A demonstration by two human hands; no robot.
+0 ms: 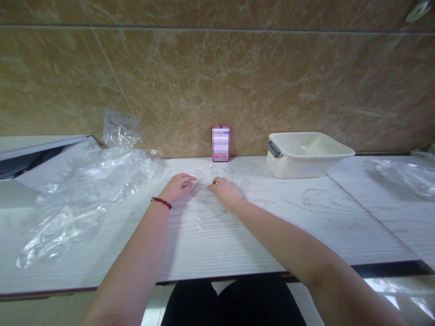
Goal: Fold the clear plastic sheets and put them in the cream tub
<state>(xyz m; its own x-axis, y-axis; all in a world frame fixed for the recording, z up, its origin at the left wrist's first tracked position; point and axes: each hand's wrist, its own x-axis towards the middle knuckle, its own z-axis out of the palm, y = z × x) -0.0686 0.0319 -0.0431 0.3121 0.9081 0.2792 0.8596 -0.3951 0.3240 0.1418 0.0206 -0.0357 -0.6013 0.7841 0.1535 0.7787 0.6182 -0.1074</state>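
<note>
My left hand (pixel 178 186) lies flat and my right hand (pixel 224 191) curls on the clear bag (pixel 204 216) at twelve o'clock, likely pinning it to the table (pixel 288 235); whether either grip pinches I cannot tell

Both forearms are bare. A red beaded bracelet (pixel 161 202) circles the wrist of the left hand (pixel 176 186); black clothing (pixel 234 301), perhaps trousers, covers the lap.

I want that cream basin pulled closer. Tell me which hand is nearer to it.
Right. The right hand lies on the clear plastic sheet, left of the basin with bare table between; the left hand sits farther left, beyond the right one.
</note>
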